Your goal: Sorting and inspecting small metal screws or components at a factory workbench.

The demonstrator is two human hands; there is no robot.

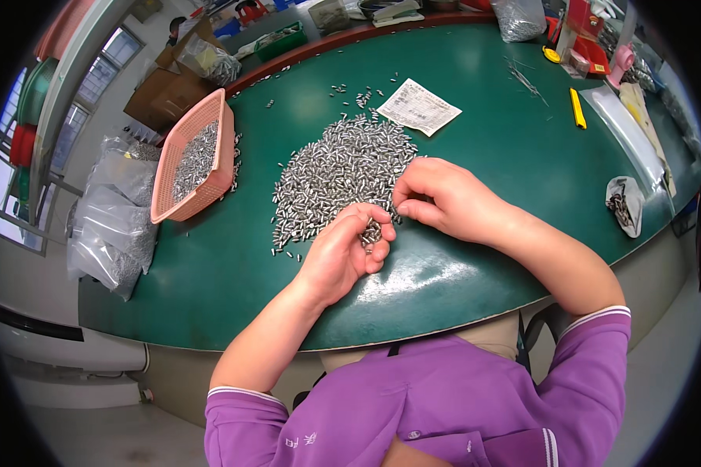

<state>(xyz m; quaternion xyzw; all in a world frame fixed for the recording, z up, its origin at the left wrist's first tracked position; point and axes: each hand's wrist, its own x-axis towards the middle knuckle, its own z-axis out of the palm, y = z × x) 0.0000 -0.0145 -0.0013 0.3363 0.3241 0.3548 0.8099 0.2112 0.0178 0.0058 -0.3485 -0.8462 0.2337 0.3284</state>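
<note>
A large heap of small silver metal pins (339, 167) lies on the green table (483, 156). My left hand (343, 247) is cupped palm-up at the heap's near edge and holds a handful of the pins. My right hand (436, 198) rests beside it at the heap's right edge, fingers pinched together on the pins at the edge. The two hands nearly touch.
A pink plastic basket (220, 167) with more pins sits at the left. A printed paper slip (418, 106) lies beyond the heap. A yellow marker (577, 107), a small bag of parts (625, 204) and clear bags are at the right. Filled plastic bags (113, 218) hang off the left edge.
</note>
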